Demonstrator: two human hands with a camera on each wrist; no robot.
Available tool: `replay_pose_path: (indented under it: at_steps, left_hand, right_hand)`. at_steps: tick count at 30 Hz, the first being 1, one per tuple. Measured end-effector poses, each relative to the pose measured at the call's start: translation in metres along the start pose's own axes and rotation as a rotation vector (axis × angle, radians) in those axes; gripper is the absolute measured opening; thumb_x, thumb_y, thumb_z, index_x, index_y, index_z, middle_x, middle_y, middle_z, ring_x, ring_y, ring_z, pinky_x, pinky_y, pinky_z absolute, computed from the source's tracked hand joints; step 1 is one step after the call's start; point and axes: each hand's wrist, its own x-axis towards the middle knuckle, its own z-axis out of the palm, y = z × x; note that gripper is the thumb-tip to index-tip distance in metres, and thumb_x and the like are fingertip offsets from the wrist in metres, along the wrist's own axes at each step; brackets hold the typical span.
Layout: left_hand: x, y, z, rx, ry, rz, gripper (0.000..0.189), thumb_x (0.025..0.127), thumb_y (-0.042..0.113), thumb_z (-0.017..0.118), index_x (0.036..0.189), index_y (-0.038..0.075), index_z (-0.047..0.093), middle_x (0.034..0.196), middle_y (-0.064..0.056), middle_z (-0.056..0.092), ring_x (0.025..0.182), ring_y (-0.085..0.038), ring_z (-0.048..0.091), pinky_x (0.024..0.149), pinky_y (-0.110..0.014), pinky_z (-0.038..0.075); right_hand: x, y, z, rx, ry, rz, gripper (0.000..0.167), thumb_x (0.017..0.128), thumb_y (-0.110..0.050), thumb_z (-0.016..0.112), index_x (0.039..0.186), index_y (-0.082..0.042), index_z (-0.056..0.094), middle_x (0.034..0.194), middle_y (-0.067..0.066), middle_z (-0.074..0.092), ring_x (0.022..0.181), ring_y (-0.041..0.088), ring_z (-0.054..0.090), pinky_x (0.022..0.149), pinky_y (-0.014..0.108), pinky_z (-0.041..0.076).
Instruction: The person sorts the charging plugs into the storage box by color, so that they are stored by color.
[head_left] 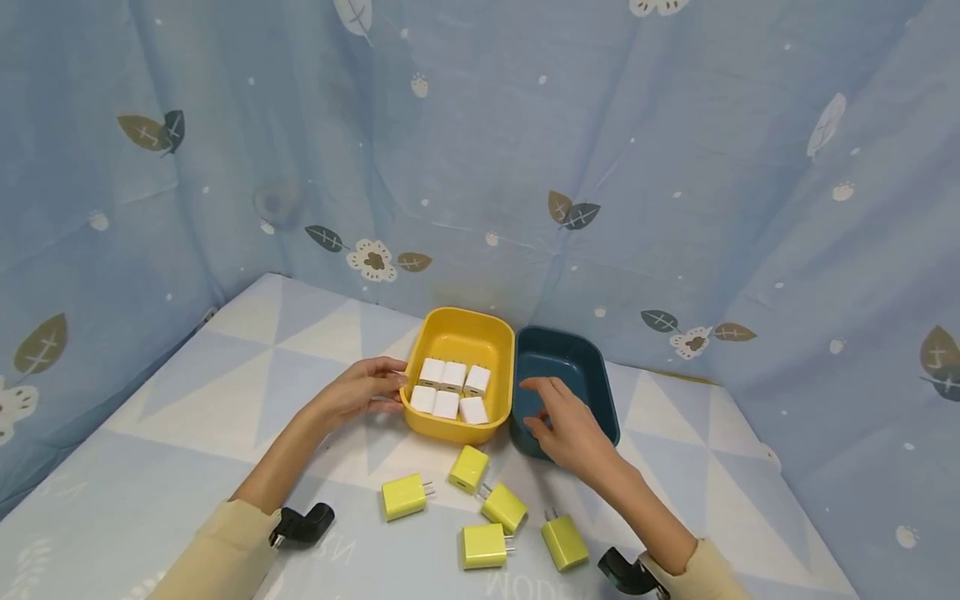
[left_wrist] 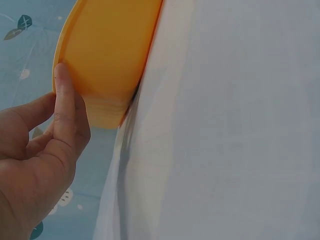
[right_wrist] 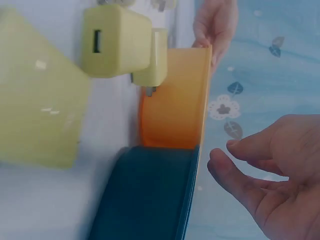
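Observation:
My left hand (head_left: 362, 389) is at the left side of a yellow plastic box (head_left: 450, 431), its thumb and fingers gripping the rim. Inside this box lie several white charger plugs (head_left: 452, 377) in two rows. Over the dark blue box (head_left: 573, 350) hovers my right hand (head_left: 567, 427), holding nothing; in the right wrist view a gap shows between its thumb and fingertips. Nearer to me, several yellow-green charger plugs (head_left: 483, 546) lie loose on the table, some with metal prongs showing.
The two boxes stand side by side near the back of the table, which has a white and pale blue patterned cloth (head_left: 315, 492). A blue curtain (head_left: 480, 167) with leaves and flowers hangs behind. Black cameras (head_left: 303, 525) are worn at both wrists.

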Motion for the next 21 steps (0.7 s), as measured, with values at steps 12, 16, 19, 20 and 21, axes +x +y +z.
replay_pose_path:
  at_steps: [12, 16, 19, 20, 21]
  left_hand:
    - [0.0, -0.001, 0.001, 0.017, -0.006, -0.003, 0.046, 0.102, 0.008, 0.054, 0.142, -0.01, 0.039, 0.114, -0.02, 0.057, 0.09, -0.019, 0.061, 0.083, -0.032, 0.06]
    - [0.0, 0.0, 0.001, 0.011, -0.012, 0.0, 0.047, 0.102, 0.008, 0.054, 0.143, -0.01, 0.038, 0.113, -0.019, 0.057, 0.09, -0.019, 0.061, 0.083, -0.032, 0.06]
    - [-0.001, 0.0, 0.001, 0.002, -0.01, 0.01, 0.046, 0.102, 0.006, 0.053, 0.142, -0.01, 0.038, 0.114, -0.02, 0.057, 0.089, -0.019, 0.061, 0.083, -0.033, 0.06]
    - [-0.002, 0.0, 0.002, -0.001, -0.009, 0.011, 0.046, 0.102, 0.006, 0.053, 0.142, -0.011, 0.039, 0.114, -0.02, 0.057, 0.089, -0.019, 0.061, 0.083, -0.033, 0.06]
    - [-0.002, 0.0, 0.002, -0.001, -0.014, 0.017, 0.046, 0.102, 0.005, 0.053, 0.142, -0.012, 0.038, 0.114, -0.02, 0.056, 0.089, -0.019, 0.062, 0.083, -0.033, 0.06]
  right_hand:
    - [-0.053, 0.007, -0.019, 0.016, -0.098, 0.072, 0.053, 0.088, -0.007, 0.075, 0.135, -0.016, 0.053, 0.124, 0.004, 0.057, 0.08, 0.004, 0.056, 0.061, 0.02, 0.052]
    - [-0.07, 0.009, -0.025, 0.038, -0.148, 0.116, 0.054, 0.087, -0.011, 0.077, 0.135, -0.018, 0.053, 0.123, -0.002, 0.055, 0.082, 0.001, 0.056, 0.065, 0.019, 0.055]
    - [-0.079, 0.012, -0.027, 0.053, -0.189, 0.12, 0.054, 0.086, -0.013, 0.078, 0.134, -0.019, 0.053, 0.123, -0.003, 0.054, 0.085, 0.004, 0.057, 0.067, 0.019, 0.055]
    - [-0.082, 0.013, -0.027, 0.062, -0.208, 0.119, 0.055, 0.086, -0.014, 0.079, 0.134, -0.019, 0.053, 0.123, -0.002, 0.054, 0.086, 0.006, 0.058, 0.067, 0.019, 0.056]
    - [-0.085, 0.015, -0.027, 0.071, -0.231, 0.12, 0.055, 0.086, -0.014, 0.079, 0.134, -0.019, 0.053, 0.124, -0.001, 0.054, 0.087, 0.008, 0.058, 0.067, 0.02, 0.056]
